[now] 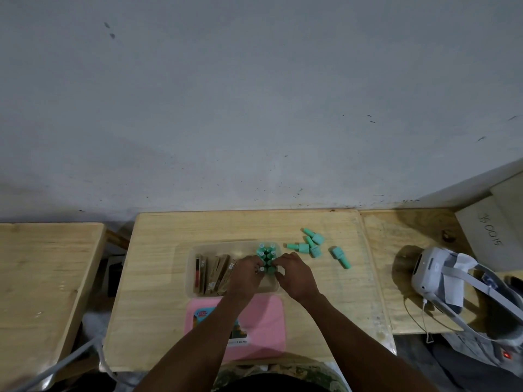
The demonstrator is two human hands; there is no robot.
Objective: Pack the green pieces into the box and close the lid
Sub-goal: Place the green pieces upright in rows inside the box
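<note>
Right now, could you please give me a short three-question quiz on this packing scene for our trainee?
1. True or false: the pink lid lies off the clear box, on the table nearer the person.
2. How many green pieces lie loose on the table to the right of the box? A: two. B: four. C: seven.
3. Fill in: the left hand and the right hand meet at the box's ___ end, where other green pieces stand upright.
Key: 1 true; 2 B; 3 right.
</note>
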